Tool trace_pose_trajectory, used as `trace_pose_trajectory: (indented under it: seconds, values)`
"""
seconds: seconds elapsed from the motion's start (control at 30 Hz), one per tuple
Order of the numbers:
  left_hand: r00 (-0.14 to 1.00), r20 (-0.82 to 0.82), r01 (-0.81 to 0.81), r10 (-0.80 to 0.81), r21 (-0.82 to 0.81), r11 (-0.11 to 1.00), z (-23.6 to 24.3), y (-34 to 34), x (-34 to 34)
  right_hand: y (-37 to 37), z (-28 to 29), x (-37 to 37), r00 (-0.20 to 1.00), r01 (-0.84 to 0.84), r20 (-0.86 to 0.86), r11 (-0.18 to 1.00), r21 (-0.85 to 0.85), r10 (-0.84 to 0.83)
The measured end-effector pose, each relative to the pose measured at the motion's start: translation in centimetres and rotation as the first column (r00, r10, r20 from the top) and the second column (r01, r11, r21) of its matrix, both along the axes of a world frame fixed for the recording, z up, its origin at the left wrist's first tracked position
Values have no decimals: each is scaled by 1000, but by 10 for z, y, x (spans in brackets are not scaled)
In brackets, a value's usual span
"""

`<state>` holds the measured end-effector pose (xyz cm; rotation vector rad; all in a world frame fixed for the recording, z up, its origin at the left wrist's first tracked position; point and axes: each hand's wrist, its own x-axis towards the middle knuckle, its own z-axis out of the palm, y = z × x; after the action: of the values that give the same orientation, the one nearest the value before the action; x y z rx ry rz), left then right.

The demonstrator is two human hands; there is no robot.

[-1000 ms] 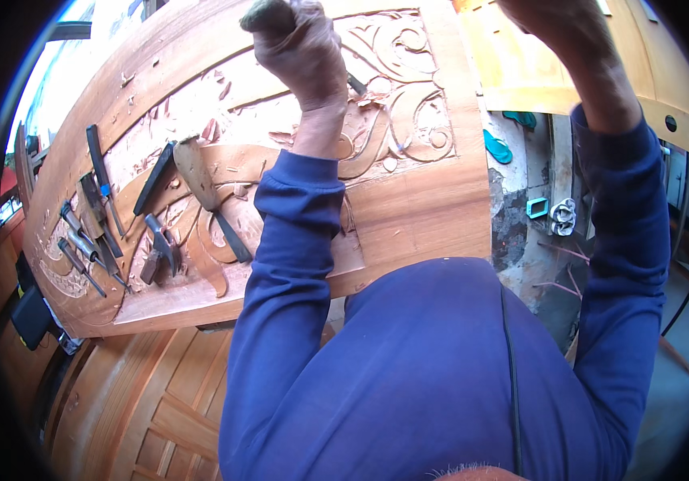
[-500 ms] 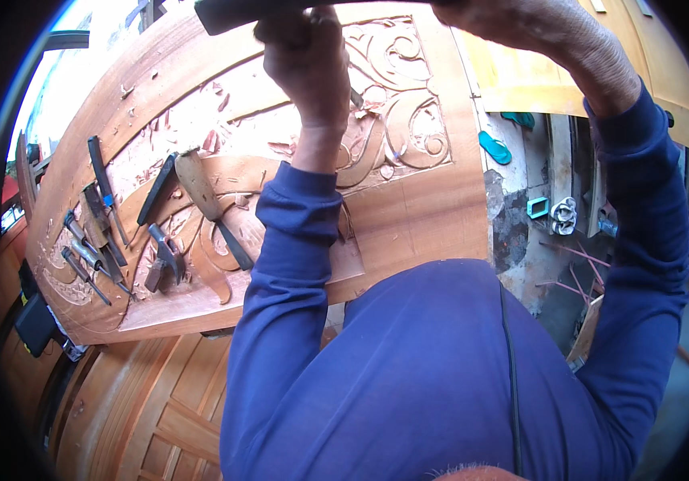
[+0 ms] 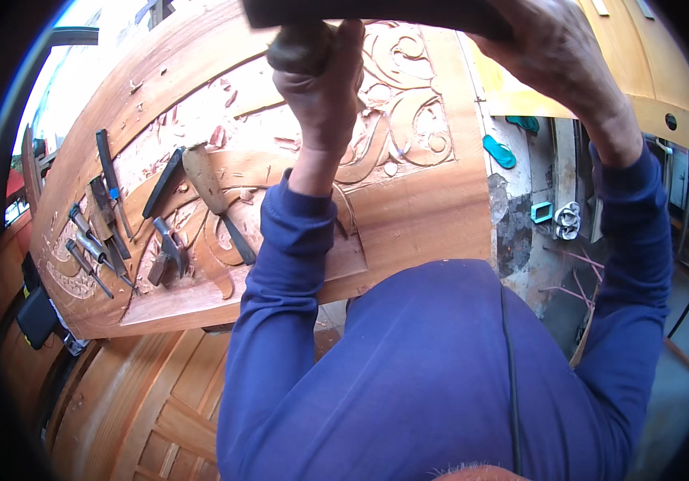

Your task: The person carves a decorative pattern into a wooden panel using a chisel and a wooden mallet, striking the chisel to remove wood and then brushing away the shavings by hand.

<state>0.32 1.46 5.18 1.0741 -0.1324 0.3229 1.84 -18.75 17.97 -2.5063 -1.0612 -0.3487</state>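
In the head view, the left hand point(image 3: 320, 104), at the top centre of the frame, is wrapped around a rounded, greyish-brown tool handle point(image 3: 300, 52), whose blunt end points up toward the camera; the fingers are closed on it. The right hand point(image 3: 549, 60), in the upper right, has its fingers curled around the right end of a long, dark, flat-sided bar point(image 3: 376, 10), which stretches across the top edge of the frame. The bar's left part overlaps the handle's end; whether the two touch cannot be told.

Beneath the left hand lies a large reddish-brown wooden panel point(image 3: 417, 212) with carved scrolls, filling the upper left and centre of the frame. Pale pink wood shavings point(image 3: 216, 136) are scattered over its recessed ground. On its left part rest a slim black-handled chisel with a blue band point(image 3: 109, 170), a broad chisel with a worn tan wooden handle point(image 3: 204, 180), a small hammer-like tool with a dark metal head point(image 3: 172, 247) and several narrow gouges with metal-ringed handles point(image 3: 88, 240).

A yellowish wooden board point(image 3: 641, 68) occupies the upper right corner. Right of centre, on the floor, are a teal sandal point(image 3: 499, 152) and a crumpled white bundle point(image 3: 567, 222). A brown panelled wooden door point(image 3: 180, 421) lies at the lower left.
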Motion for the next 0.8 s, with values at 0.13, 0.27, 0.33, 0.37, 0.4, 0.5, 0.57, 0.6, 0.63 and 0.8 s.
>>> trace_pose_trajectory:
  seconds: [0.13,0.27,0.33,0.37,0.4,0.5,0.57,0.6,0.63,0.8]
  values:
    - [932,-62,338,-358,-214,916,26,14,24,-34,-44,-24,970,177,-222,914,364,-100]
    - [860,-256,434,-441,-84,897,-7,4,65,-30,-52,-54,837,432,-538,726,534,-102]
    - [797,-315,528,-516,-52,847,-13,-1,71,-49,-65,-69,765,575,-510,774,267,-392]
    - [779,-314,554,-543,-62,830,-15,-5,72,-57,-72,-75,765,574,-514,774,269,-388]
    - [764,-331,570,-553,-55,820,-14,-9,71,-62,-76,-81,756,585,-539,753,302,-371]
    - [737,-339,606,-585,-52,794,-17,-17,73,-68,-84,-88,747,597,-580,713,368,-326]
    - [729,-342,618,-593,-46,785,-20,-19,76,-68,-85,-92,715,650,-594,665,368,-370]
    - [723,-342,628,-600,-38,778,-21,-20,77,-69,-86,-92,713,651,-598,664,368,-368]
    - [722,-347,628,-599,-37,777,-23,-20,77,-70,-86,-91,714,649,-596,667,366,-367]
    - [729,-418,618,-542,61,784,-26,-25,80,-77,-88,-87,720,644,-564,691,327,-404]
